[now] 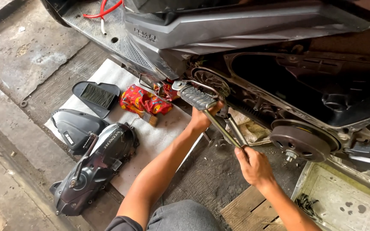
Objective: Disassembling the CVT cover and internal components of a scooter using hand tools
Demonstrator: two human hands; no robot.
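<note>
My right hand point(253, 164) is closed around the lower ends of a long two-bar metal tool point(225, 130). The tool runs up and left toward the front pulley point(213, 83) of a scooter's exposed drive case. At the tool's upper end, my left hand point(202, 119) is closed on it just below a ribbed grey footpeg point(195, 97), which hides the fingertips. The round rear clutch drum point(302, 143) sits to the right, apart from both hands.
On a white sheet point(155, 139) to the left lie a removed dark engine cover point(95, 167), a smaller black cover point(76, 126), a pleated filter element point(96, 95), a red cloth point(144, 100) and a brush point(150, 118). A metal tray point(347, 201) and a wooden board point(247, 211) are at the lower right.
</note>
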